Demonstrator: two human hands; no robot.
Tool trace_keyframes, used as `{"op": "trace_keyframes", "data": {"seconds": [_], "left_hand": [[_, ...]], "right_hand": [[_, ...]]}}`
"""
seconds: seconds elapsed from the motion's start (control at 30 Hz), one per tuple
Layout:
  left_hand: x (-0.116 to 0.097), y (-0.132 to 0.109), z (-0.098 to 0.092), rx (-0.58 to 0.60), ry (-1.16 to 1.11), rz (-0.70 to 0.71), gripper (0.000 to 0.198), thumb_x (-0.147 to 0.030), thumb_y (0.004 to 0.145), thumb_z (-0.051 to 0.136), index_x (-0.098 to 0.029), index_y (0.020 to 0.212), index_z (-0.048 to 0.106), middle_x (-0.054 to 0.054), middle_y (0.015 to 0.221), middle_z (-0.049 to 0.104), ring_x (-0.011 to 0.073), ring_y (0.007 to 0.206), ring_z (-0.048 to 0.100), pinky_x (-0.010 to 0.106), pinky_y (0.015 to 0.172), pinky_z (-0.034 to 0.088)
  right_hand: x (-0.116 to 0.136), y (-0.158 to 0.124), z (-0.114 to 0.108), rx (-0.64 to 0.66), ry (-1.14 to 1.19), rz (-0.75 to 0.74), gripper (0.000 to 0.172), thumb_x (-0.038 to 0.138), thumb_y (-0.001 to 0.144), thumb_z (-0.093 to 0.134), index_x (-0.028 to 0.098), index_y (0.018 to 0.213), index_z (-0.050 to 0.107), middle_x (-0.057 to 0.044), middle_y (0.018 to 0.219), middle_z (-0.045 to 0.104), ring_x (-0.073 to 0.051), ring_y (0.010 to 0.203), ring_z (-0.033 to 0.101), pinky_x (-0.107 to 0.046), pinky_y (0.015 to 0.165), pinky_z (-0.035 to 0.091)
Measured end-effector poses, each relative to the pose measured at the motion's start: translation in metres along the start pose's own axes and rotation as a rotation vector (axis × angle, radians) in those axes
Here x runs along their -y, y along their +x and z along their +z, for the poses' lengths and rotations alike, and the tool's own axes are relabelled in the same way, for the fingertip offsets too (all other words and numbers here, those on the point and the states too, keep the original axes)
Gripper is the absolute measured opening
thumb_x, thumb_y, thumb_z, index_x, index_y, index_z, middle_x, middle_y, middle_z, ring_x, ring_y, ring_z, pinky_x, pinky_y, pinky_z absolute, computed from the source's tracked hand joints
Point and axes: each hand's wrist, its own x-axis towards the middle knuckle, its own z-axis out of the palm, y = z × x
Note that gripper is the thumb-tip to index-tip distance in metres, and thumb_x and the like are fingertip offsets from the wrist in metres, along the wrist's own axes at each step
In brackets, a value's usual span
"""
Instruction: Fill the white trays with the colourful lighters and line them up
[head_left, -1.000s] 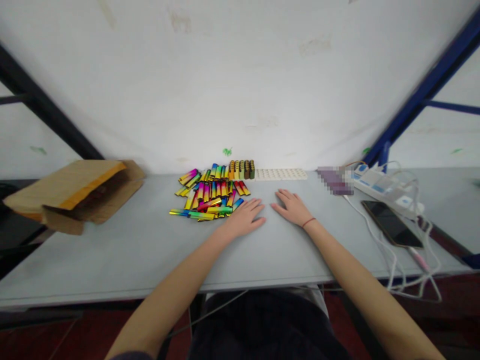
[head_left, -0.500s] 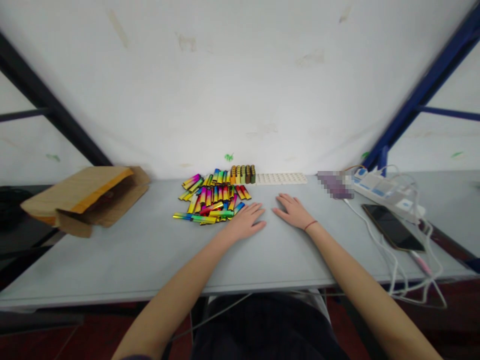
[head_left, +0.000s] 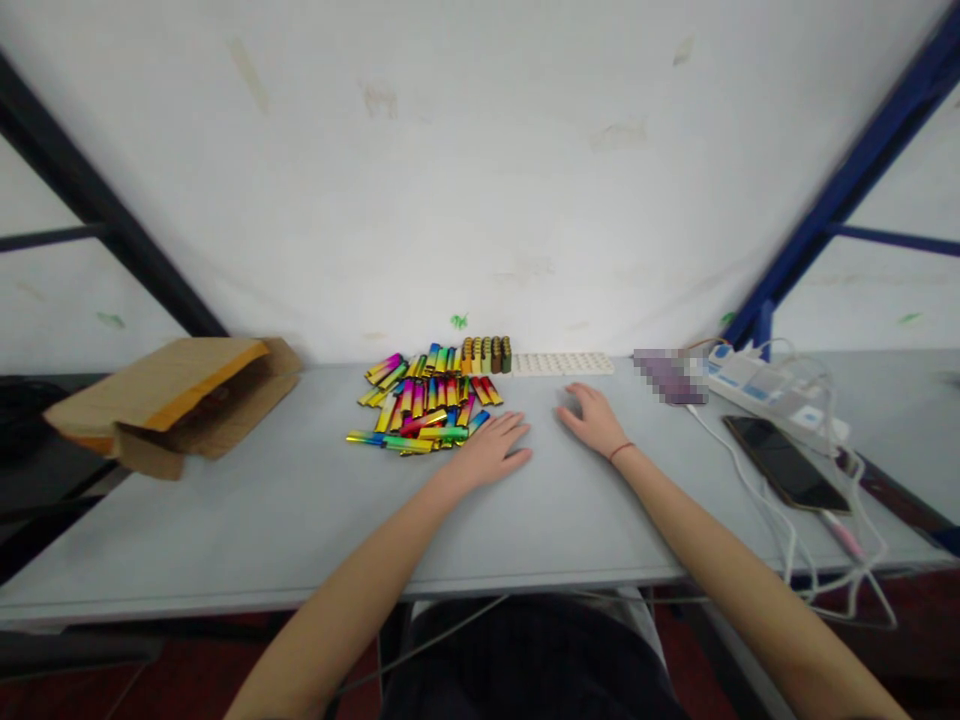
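My left hand (head_left: pixel 491 448) lies flat on the grey table (head_left: pixel 540 530) with its fingers stretched out and nothing in it. Its fingertips are beside the right edge of a loose pile of shiny rainbow-coloured tubes (head_left: pixel 420 405), which look like lighter casings. My right hand (head_left: pixel 592 420) is open, fingers slightly bent and thumb apart, holding nothing. Behind the hands, along the wall, a white rack with rows of holes (head_left: pixel 566 364) lies flat. At its left end several upright tubes (head_left: pixel 487 356) stand close together in rows, orange to dark brown.
An open cardboard box (head_left: pixel 172 400) lies on its side at the left. On the right are a white power strip (head_left: pixel 780 395), a black phone (head_left: pixel 786 462), a purple, partly blurred-out object (head_left: pixel 671 380) and tangled white cables (head_left: pixel 791 545). A white wall (head_left: pixel 480 180) closes off the back.
My right hand has shifted slightly to the right and its fingers have drawn in a little. My left hand stays in nearly the same place. The view has tipped slightly.
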Motion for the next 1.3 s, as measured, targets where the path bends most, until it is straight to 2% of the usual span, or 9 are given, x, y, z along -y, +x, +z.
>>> {"op": "trace_keyframes", "data": {"seconds": [0.17, 0.3, 0.53, 0.63, 0.73, 0.83, 0.93, 1.07, 1.3], "left_hand": [[0.001, -0.002, 0.001, -0.026, -0.003, 0.029, 0.056, -0.049, 0.106, 0.044, -0.018, 0.151, 0.055, 0.015, 0.166, 0.043, 0.0272, 0.157, 0.037, 0.047, 0.129, 0.029], [0.001, -0.002, 0.002, -0.04, -0.004, 0.042, 0.054, -0.049, 0.106, 0.044, -0.02, 0.151, 0.056, 0.014, 0.166, 0.044, 0.0263, 0.157, 0.038, 0.046, 0.129, 0.029], [-0.009, -0.005, -0.005, -0.08, -0.014, 0.157, 0.041, -0.037, 0.104, 0.047, -0.017, 0.131, 0.07, 0.015, 0.147, 0.065, 0.0267, 0.138, 0.059, 0.043, 0.12, 0.042], [-0.005, -0.014, -0.027, -0.127, 0.007, 0.196, 0.033, -0.031, 0.102, 0.049, -0.021, 0.118, 0.076, 0.011, 0.124, 0.075, 0.0247, 0.12, 0.066, 0.041, 0.11, 0.047], [0.013, -0.029, -0.059, -0.249, 0.092, 0.025, 0.031, -0.023, 0.097, 0.051, -0.021, 0.113, 0.078, 0.011, 0.114, 0.076, 0.0263, 0.113, 0.063, 0.043, 0.102, 0.045], [0.039, -0.045, -0.086, -0.221, 0.149, -0.093, 0.029, -0.029, 0.089, 0.063, -0.025, 0.112, 0.08, 0.009, 0.111, 0.077, 0.0287, 0.11, 0.06, 0.043, 0.097, 0.042], [0.059, -0.054, -0.096, -0.124, 0.165, -0.19, 0.038, -0.047, 0.081, 0.074, -0.025, 0.11, 0.082, 0.01, 0.112, 0.077, 0.0313, 0.108, 0.059, 0.042, 0.091, 0.04], [0.065, -0.055, -0.09, -0.056, 0.141, -0.18, 0.035, -0.055, 0.079, 0.074, -0.026, 0.096, 0.083, 0.009, 0.109, 0.078, 0.0314, 0.106, 0.06, 0.04, 0.088, 0.039], [0.058, -0.045, -0.086, -0.151, -0.081, -0.227, 0.023, -0.042, 0.08, 0.075, -0.022, 0.091, 0.074, 0.006, 0.093, 0.075, 0.0276, 0.097, 0.064, 0.038, 0.089, 0.045]], "right_hand": [[-0.019, 0.032, -0.013, -0.054, -0.186, 0.176, 0.058, 0.033, 0.101, 0.047, 0.004, 0.151, 0.048, -0.023, 0.166, 0.041, -0.037, 0.155, 0.036, -0.054, 0.123, 0.036], [-0.022, 0.035, -0.027, 0.091, -0.266, 0.195, 0.05, 0.036, 0.105, 0.041, 0.013, 0.147, 0.054, -0.018, 0.16, 0.051, -0.037, 0.146, 0.047, -0.057, 0.115, 0.043], [-0.013, -0.034, -0.049, 0.107, -0.379, -0.001, 0.038, 0.028, 0.101, 0.047, 0.013, 0.125, 0.072, -0.024, 0.128, 0.072, -0.04, 0.115, 0.065, -0.054, 0.101, 0.05], [-0.001, -0.061, -0.053, 0.121, -0.318, -0.058, 0.037, 0.027, 0.099, 0.051, 0.018, 0.128, 0.073, -0.019, 0.124, 0.074, -0.038, 0.114, 0.065, -0.052, 0.101, 0.051], [0.01, -0.072, -0.053, 0.158, -0.238, -0.113, 0.038, 0.024, 0.099, 0.051, 0.024, 0.128, 0.075, -0.015, 0.127, 0.073, -0.036, 0.118, 0.064, -0.051, 0.101, 0.052], [0.01, -0.066, -0.052, 0.166, -0.162, -0.17, 0.039, 0.032, 0.098, 0.057, 0.03, 0.134, 0.072, -0.012, 0.148, 0.063, -0.038, 0.133, 0.057, -0.056, 0.106, 0.05], [0.002, -0.052, -0.048, 0.148, -0.116, -0.139, 0.064, 0.047, 0.09, 0.069, 0.024, 0.149, 0.059, -0.016, 0.162, 0.049, -0.044, 0.148, 0.044, -0.062, 0.114, 0.044], [-0.003, -0.027, -0.043, 0.272, 0.03, -0.154, 0.063, 0.049, 0.093, 0.064, 0.013, 0.144, 0.059, -0.021, 0.144, 0.066, -0.037, 0.128, 0.065, -0.054, 0.113, 0.048], [0.007, -0.002, -0.027, 0.279, 0.121, -0.197, 0.067, 0.051, 0.086, 0.072, 0.013, 0.14, 0.062, -0.021, 0.141, 0.068, -0.037, 0.128, 0.066, -0.052, 0.113, 0.05]]}}
